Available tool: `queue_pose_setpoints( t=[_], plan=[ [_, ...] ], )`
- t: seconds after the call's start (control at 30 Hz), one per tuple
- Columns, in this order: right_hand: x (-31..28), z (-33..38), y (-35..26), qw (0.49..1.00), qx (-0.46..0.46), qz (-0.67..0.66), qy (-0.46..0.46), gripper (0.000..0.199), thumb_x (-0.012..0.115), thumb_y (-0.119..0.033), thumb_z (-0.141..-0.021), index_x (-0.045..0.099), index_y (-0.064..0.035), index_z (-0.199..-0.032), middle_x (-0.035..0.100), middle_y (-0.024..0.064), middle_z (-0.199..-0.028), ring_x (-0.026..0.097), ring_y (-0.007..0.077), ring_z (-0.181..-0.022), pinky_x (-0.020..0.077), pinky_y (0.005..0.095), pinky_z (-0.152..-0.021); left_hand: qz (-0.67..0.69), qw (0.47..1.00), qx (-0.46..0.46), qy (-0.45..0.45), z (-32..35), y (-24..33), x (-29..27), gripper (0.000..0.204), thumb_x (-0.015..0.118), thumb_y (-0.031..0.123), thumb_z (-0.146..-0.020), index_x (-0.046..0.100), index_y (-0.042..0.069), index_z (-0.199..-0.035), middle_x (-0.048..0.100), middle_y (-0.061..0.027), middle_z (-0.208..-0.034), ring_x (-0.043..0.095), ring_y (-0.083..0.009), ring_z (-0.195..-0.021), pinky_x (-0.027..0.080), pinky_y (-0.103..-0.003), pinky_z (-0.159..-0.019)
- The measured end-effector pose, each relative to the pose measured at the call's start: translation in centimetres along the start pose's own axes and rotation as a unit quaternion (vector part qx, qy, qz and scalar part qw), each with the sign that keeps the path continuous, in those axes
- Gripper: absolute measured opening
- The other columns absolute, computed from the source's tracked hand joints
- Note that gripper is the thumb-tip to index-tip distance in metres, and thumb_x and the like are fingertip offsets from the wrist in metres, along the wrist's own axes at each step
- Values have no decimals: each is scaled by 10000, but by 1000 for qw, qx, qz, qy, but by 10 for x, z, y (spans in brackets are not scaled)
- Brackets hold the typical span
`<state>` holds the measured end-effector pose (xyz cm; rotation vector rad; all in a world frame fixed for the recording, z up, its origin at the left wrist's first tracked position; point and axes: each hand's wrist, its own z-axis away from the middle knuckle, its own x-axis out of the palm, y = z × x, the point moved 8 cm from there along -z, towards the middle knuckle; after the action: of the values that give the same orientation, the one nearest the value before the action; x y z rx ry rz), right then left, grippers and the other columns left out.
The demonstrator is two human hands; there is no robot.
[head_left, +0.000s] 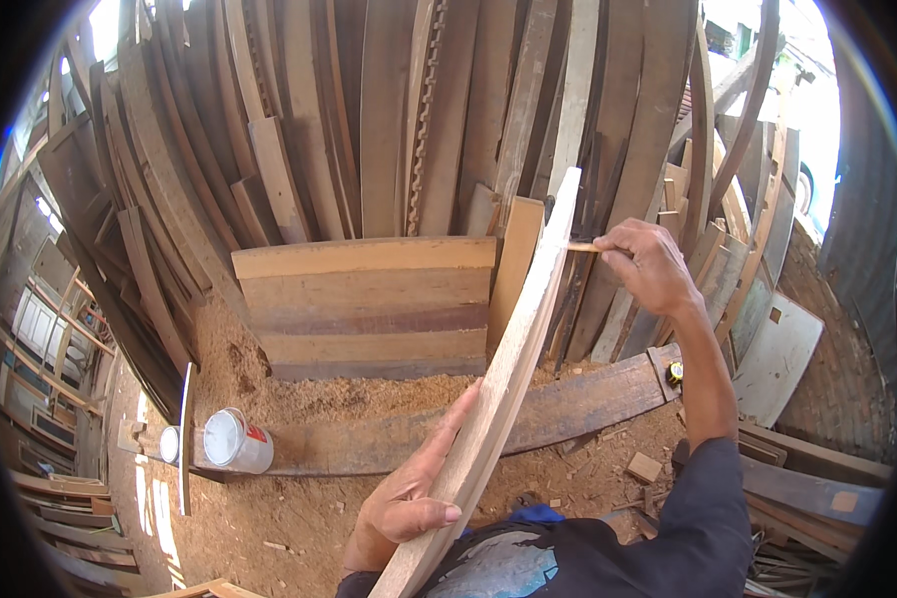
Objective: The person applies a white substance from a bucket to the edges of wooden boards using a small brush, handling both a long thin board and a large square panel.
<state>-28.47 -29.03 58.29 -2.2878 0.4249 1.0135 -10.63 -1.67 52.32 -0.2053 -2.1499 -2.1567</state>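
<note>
setting: a timber yard, sawdust floor point(299, 389) strewn with chips, seen from above the worker's own arms.
plank: a long, pale, narrow wooden strip point(513, 369) runs from the near edge of the scene up and away, its far tip leaning toward the boards behind.
left hand: the left hand point(409, 498) wraps the near part of the strip from its left side, thumb across the face, fingers closed on it.
right hand: the right hand point(648, 264) is closed on a pencil point(583, 247), whose tip touches the strip's right edge near the far end.
handling: by the look of it the strip is light and stiff enough to hold by one hand, yet thin enough to flex or wobble at the far end; a firm hold low down, with the tip braced, seems the steady way. raw edges may splinter.
backdrop: dark planks and curved offcuts point(409, 120) stand upright at the far side; a low stack of flat boards point(369, 309) leans in front of them.
floor: a white tin with a lid point(237, 439) sits at left beside a thin upright slat point(185, 439); a long dark beam point(528, 409) lies across the sawdust; a small yellow object, perhaps a tape measure point(676, 372), rests at its right end.
</note>
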Motion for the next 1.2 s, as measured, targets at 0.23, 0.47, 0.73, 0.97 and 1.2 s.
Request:
queue_pose_setpoints(
  t=[0.23, 0.47, 0.73, 0.97, 1.2],
  plan=[
    [-9, -20, 7, 997, 38, 63, 27, 167, 662, -97, -882, 752, -23, -1001, 703, 152, -966, 672, 338, -976, 504, 433, -885, 79, 996, -15, 36, 4, -8, 0, 1321, 673, 303, -414, 205, -73, -1591, 248, -242, -1643, 210, -300, -1548, 55, -339, -1246],
    [6, -30, 29, 994, 50, 101, 7, 184, 616, -124, -890, 751, -59, -997, 712, 161, -979, 659, 383, -1006, 501, 474, -907, 38, 999, -1, 14, -1, -1, -1, 1309, 671, 278, -422, 201, -75, -1591, 247, -245, -1640, 210, -297, -1548, 63, -336, -1244],
    [-4, -81, 101, 976, 181, 113, 33, 238, 617, -148, -855, 759, -98, -1039, 735, 197, -990, 687, 402, -981, 528, 479, -899, 6, 999, 23, -40, 2, -7, -1, 1267, 689, 463, -614, 107, -90, -1593, 80, -255, -1684, 25, -323, -1579, 3, -407, -1248],
    [13, -80, 124, 988, 145, 12, -47, 290, 614, -145, -808, 767, -10, -1013, 739, 146, -827, 711, 277, -816, 539, 401, -806, 31, 999, 7, -27, 1, -6, 1, 1277, 690, 461, -595, 113, -94, -1591, 83, -255, -1683, 29, -326, -1579, 2, -409, -1249],
    [3, -23, 7, 989, 68, 0, -132, 271, 629, -124, -809, 764, -3, -1010, 731, 187, -857, 707, 300, -773, 546, 395, -801, 11, 1000, 9, -22, 1, -7, -5, 1282, 673, 467, -572, 129, -81, -1595, 101, -256, -1680, 42, -328, -1579, 9, -410, -1250]
  ],
)
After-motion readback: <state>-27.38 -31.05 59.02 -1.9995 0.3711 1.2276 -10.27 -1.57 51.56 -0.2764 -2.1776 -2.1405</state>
